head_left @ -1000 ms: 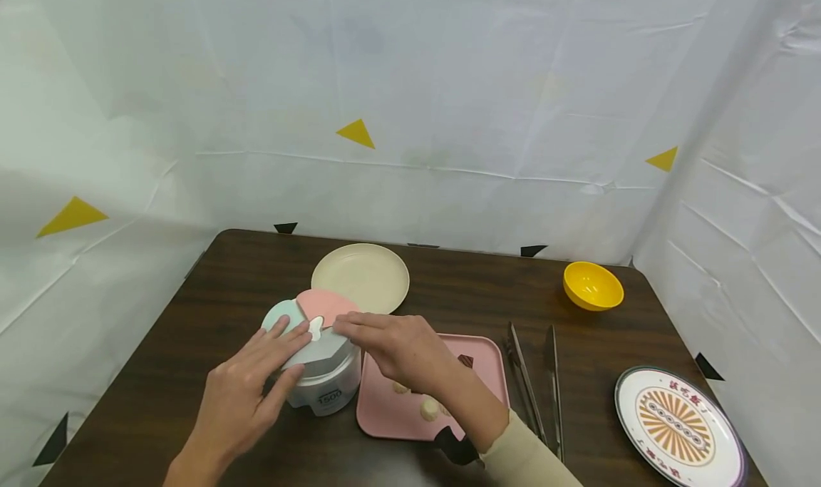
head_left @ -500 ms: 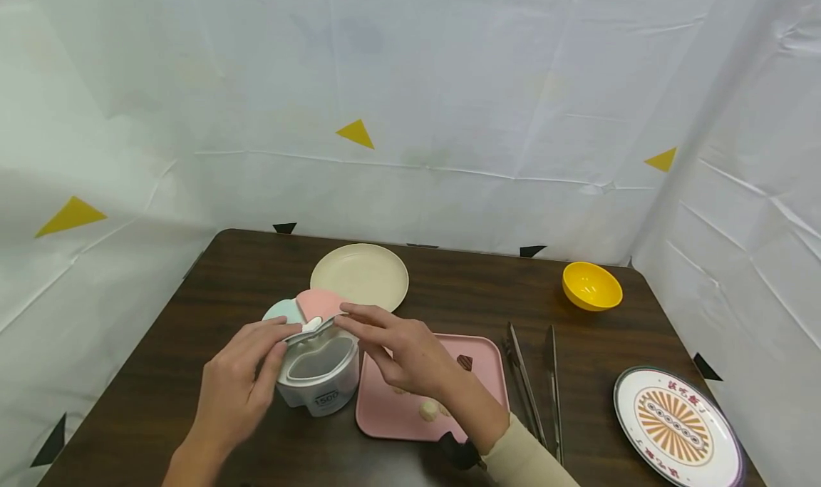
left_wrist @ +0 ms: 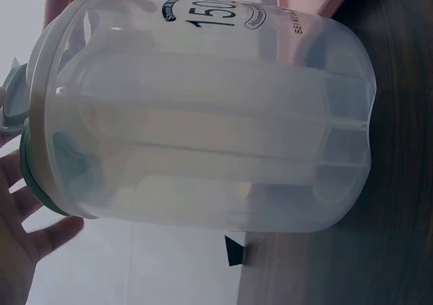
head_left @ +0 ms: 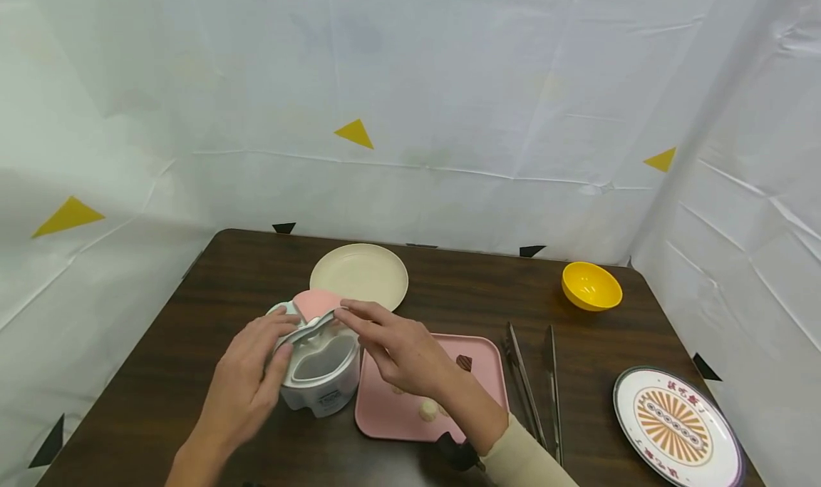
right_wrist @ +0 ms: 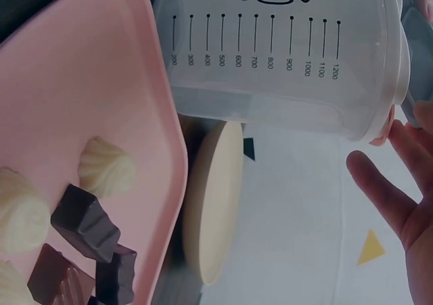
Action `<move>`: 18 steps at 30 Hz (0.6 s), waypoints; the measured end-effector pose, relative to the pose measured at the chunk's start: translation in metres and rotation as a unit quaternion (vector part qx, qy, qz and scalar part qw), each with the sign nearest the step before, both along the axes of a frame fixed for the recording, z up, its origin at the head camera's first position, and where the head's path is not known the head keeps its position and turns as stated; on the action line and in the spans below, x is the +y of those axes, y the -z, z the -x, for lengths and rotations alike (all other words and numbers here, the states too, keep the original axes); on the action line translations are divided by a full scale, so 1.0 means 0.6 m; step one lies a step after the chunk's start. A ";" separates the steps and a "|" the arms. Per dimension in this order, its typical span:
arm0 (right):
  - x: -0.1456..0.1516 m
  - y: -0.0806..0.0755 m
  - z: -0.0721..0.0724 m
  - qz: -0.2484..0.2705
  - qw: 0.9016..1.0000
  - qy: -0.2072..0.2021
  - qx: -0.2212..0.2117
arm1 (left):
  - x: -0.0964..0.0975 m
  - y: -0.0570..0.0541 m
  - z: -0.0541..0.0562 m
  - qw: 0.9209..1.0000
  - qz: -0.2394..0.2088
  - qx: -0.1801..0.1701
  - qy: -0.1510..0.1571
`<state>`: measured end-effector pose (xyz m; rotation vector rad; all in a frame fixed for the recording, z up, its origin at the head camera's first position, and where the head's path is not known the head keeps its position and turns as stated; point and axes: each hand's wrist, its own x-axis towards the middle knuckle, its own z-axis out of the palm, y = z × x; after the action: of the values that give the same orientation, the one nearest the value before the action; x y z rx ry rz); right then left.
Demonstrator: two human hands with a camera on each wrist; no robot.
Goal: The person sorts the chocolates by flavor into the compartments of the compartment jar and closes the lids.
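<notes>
A clear storage canister (head_left: 319,398), marked 1500, stands upright left of the pink tray (head_left: 385,426). Its lid has a pink flap (head_left: 314,303), a mint flap (left_wrist: 34,176) and a grey flap (head_left: 306,330). The grey one is tilted up, baring an opening. My left hand (head_left: 240,380) is at the lid's left side, fingertips on the flaps and thumb spread away. From the right, my right hand (head_left: 404,348) touches the raised grey flap with its fingertips, its thumb held apart. Where the left fingertips touch is partly hidden.
The tray bears white swirled pieces (right_wrist: 105,166) and dark brown, chocolate-like pieces (right_wrist: 84,220). A cream plate (head_left: 359,269) lies behind the canister. To the right are metal tongs (head_left: 527,387), another long metal utensil (head_left: 555,394), a yellow bowl (head_left: 591,286) and a patterned plate (head_left: 680,426).
The grey flap, which lay flat one second ago, has swung up and uncovered an opening. Both hands stayed at the lid, and the canister has turned slightly.
</notes>
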<state>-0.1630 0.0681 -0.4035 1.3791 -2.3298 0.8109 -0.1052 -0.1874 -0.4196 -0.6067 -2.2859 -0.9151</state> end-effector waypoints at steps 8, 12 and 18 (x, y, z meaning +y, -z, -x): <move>0.001 -0.002 0.000 -0.005 1.000 0.010 -0.023 | 0.006 -0.006 0.012 0.999 0.006 0.037 0.004; 0.000 -0.002 -0.001 -0.007 0.999 0.011 -0.040 | 0.004 -0.001 0.023 0.999 -0.016 0.031 0.036; -0.003 -0.003 -0.002 -0.022 0.998 0.016 -0.050 | 0.004 0.014 0.026 0.998 -0.018 0.019 0.056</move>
<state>-0.1619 0.0663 -0.4020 1.3446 -2.4521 0.8425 -0.1206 -0.1850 -0.4279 -0.7356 -2.2148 -0.9863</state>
